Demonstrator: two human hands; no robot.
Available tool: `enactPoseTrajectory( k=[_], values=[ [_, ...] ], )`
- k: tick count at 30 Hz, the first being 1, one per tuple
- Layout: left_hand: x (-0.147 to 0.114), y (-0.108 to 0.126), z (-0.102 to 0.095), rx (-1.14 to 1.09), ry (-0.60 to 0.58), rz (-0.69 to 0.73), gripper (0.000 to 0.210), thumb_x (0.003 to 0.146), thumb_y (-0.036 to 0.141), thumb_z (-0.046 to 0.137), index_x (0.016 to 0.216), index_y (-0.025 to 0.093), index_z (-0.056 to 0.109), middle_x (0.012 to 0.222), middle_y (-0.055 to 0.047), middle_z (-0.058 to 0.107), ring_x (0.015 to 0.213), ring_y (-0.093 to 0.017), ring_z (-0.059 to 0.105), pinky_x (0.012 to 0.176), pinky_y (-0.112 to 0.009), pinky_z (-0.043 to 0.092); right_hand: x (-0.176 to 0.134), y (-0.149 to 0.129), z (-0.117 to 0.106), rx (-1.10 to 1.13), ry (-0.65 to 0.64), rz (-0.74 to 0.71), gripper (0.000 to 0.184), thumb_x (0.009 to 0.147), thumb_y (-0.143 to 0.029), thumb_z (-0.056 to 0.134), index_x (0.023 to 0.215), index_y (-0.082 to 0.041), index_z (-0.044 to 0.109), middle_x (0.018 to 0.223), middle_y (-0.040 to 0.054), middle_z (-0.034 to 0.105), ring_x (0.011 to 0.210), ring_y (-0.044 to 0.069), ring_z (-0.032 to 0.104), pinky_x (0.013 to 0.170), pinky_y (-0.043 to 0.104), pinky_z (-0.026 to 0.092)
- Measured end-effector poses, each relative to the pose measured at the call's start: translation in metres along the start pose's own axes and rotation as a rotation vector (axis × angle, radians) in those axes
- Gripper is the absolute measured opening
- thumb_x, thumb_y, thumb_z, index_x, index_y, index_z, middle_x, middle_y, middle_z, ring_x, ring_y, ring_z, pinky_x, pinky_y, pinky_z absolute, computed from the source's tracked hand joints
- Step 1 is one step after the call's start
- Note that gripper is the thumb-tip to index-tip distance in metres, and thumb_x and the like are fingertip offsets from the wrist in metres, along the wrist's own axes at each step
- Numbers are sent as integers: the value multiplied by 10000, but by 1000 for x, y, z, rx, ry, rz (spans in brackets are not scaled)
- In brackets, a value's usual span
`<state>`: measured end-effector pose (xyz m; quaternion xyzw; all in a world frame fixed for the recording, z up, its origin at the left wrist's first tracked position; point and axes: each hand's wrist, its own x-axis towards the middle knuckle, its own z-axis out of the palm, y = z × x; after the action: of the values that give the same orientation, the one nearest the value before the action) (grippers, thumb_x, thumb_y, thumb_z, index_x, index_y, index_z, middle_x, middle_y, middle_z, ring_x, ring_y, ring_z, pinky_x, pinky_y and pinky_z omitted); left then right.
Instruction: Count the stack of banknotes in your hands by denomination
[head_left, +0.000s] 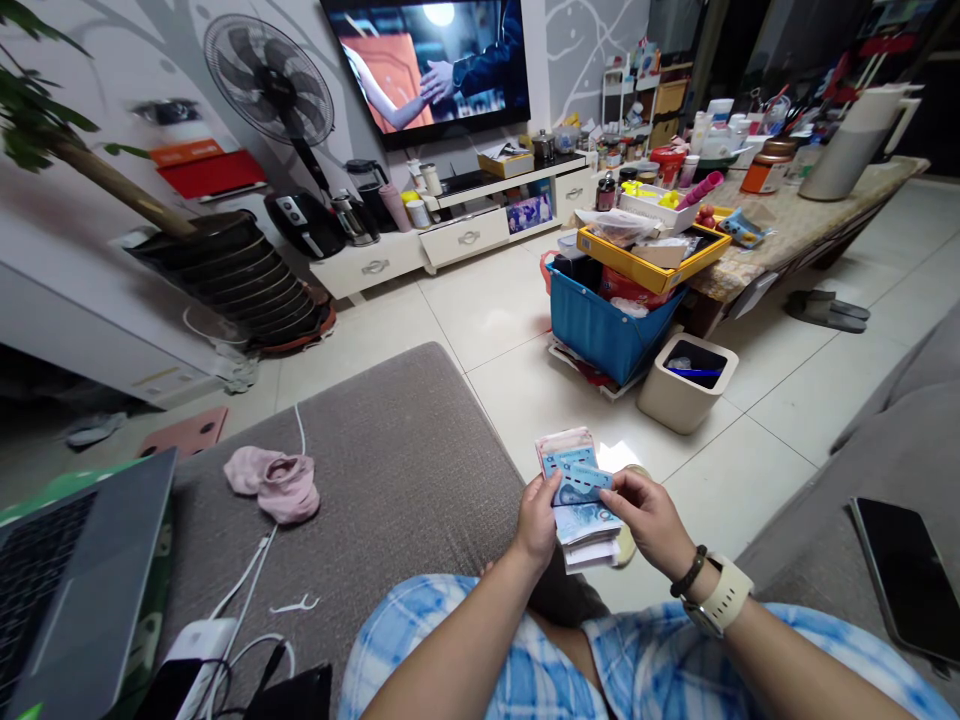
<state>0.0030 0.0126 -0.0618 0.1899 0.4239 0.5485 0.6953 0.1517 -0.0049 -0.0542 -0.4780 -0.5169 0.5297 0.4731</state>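
My left hand point(538, 515) is closed on a stack of banknotes point(589, 520), its thumb pressed on top. The stack is held over the gap between my knees. Blue notes lie uppermost, and reddish paper edges stick out at the far end. Between the thumb and fingers of my right hand point(651, 512) is the edge of a blue banknote point(592, 478), slanted across the stack. White paper edges show at the near end of the stack. A dark bracelet and a pale-strapped watch point(720, 595) sit on my right wrist.
To my left, the grey sofa point(390, 460) carries a pink cloth item point(276, 482), cables and a laptop point(82, 590). A phone point(907, 570) lies on my right. Ahead stand a beige bin point(679, 400), a filled blue crate point(600, 325) and a crowded table point(795, 230).
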Motion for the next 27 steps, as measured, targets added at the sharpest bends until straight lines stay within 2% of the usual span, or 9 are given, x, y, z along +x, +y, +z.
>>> enactPoseTrajectory(
  k=[6, 14, 27],
  values=[
    [1, 1, 1, 3, 19, 13, 257, 659, 369, 681, 744, 127, 657, 680, -48, 685, 752, -221, 650, 706, -306, 482, 0, -4, 1, 12, -13, -16, 229, 790, -405, 597, 777, -177, 580, 715, 15, 540, 650, 143, 492, 593, 258, 419],
    [2, 2, 1, -41, 64, -13, 277, 619, 373, 704, 736, 128, 647, 713, -53, 693, 766, -229, 655, 718, -315, 478, -2, -3, 0, 19, -36, 5, 266, 771, -438, 610, 753, -175, 575, 678, 5, 524, 618, 138, 477, 569, 255, 402],
    [1, 4, 2, -59, 42, -30, 259, 619, 357, 704, 734, 133, 646, 745, -60, 701, 776, -234, 660, 725, -318, 480, -2, -2, 0, 19, -46, 8, 245, 771, -422, 615, 750, -182, 572, 680, 2, 521, 625, 139, 476, 572, 255, 399]
  ],
)
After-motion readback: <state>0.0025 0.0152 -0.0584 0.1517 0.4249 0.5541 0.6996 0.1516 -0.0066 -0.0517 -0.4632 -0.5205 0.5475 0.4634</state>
